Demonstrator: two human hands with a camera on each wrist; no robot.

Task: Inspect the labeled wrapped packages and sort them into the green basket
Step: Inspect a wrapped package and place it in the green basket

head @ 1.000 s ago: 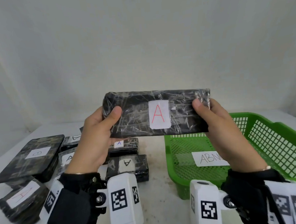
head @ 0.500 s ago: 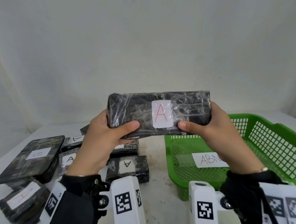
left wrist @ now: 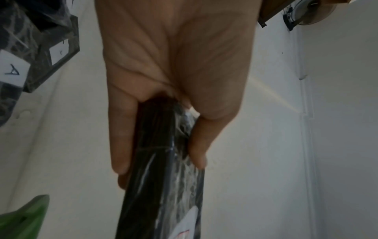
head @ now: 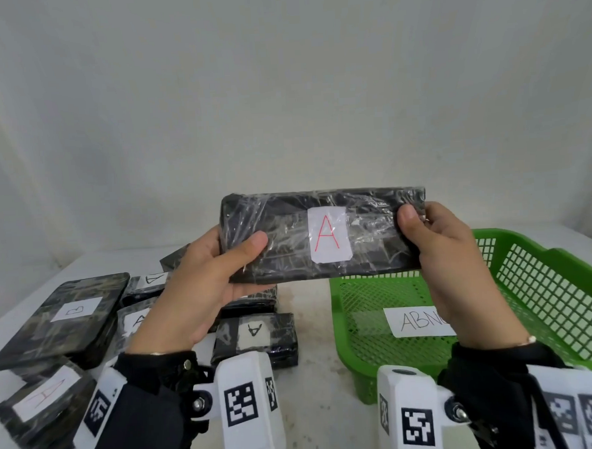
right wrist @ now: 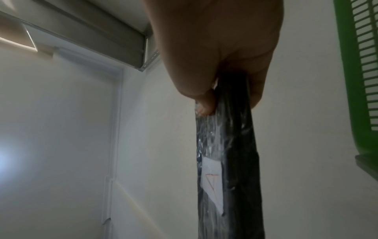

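Table point(head: 318, 412): white, spread below a plain wall. Basket point(head: 549, 300): green mesh, at the right, with a paper slip point(head: 419, 321) on its floor reading "ABN", the rest hidden by the right wrist. Pile point(head: 87, 324) at the left: dark wrapped packages, one large and flat marked "B", several smaller ones marked "A".

Package point(head: 322, 235): long, black, film-wrapped, held up in the air between the two hands, above the basket's near-left corner and the pile, level, broad face toward the head camera. Label point(head: 329, 238): white, mid-face, a red "A".

Left hand point(head: 205, 280): clamped on the package's left end, thumb point(head: 251, 245) flat across the front face, fingers behind; in the left wrist view, package end point(left wrist: 161, 145) wedged between thumb and fingers, deep toward the palm.

Right hand point(head: 450, 250): gripped the right end, thumb point(head: 407, 220) on the front near the top corner, fingers wrapped behind; in the right wrist view, package point(right wrist: 231, 153) pinched edge-on, thumb tip against crinkled film.
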